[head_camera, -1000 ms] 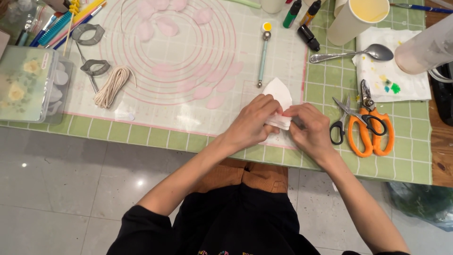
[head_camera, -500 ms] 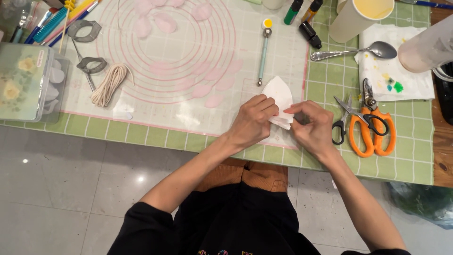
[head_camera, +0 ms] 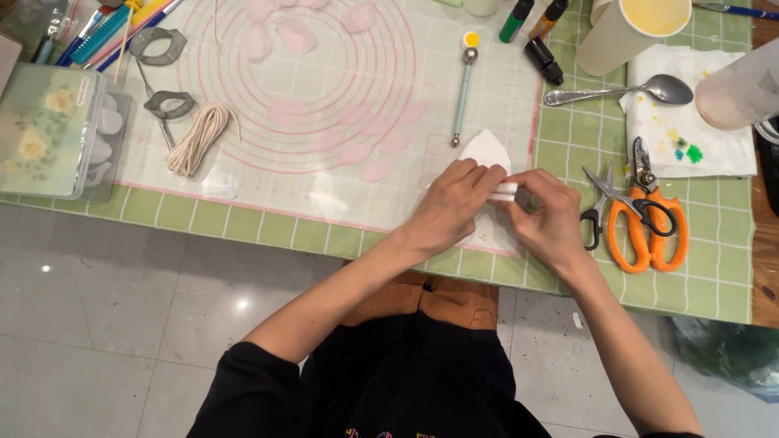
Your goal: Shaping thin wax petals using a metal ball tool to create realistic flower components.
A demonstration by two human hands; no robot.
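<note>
Seen from above, a person in a black top leans both forearms in from the lower edge toward a craft table, hands meeting over the near right corner of a translucent mat [head_camera: 324, 203]. The left hand [head_camera: 450, 207] lies palm down, fingers bent, its tips pinching the left side of a folded white paper [head_camera: 487, 150]. The right hand [head_camera: 545, 215] curls in from the other side, thumb and forefinger closed on the paper's folded edge — the two hands nearly touch at the fingertips. The paper sits on the mat, its rounded tip poking out above the knuckles, just below a teal ball tool [head_camera: 464, 85].

Just right of the right hand lie orange shears [head_camera: 649, 231] and small black scissors [head_camera: 595, 215] on the green checked cloth [head_camera: 714, 259]. Farther up rest a spoon [head_camera: 625, 91], a stained napkin [head_camera: 690, 138] and a paper cup [head_camera: 629, 32]. Pink petals [head_camera: 377, 170] dot the mat — a cord coil [head_camera: 199, 138] and a lidded plastic box [head_camera: 45, 130] lie well off to the left.
</note>
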